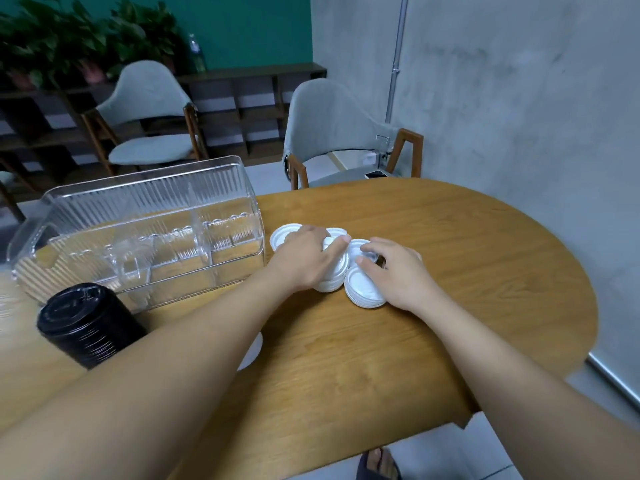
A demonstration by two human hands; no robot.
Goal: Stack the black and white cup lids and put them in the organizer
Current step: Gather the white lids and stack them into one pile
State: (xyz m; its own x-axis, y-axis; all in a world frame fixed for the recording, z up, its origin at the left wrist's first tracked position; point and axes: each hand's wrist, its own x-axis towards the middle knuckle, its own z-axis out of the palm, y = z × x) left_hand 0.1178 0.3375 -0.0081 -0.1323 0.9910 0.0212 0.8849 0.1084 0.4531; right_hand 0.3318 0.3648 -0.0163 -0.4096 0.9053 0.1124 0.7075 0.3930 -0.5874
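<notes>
White lids (365, 292) clustered on table; black stack (86, 323) beside clear organizer (145, 233).

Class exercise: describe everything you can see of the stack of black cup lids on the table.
The stack of black lids stands tilted at the table's near left edge, in front of the clear organizer. The lids look like glossy plastic, nested tightly, their rims forming ridges down the side. The top lid shows a raised rim. The left forearm passes close beside it; neither hand touches it.
</notes>
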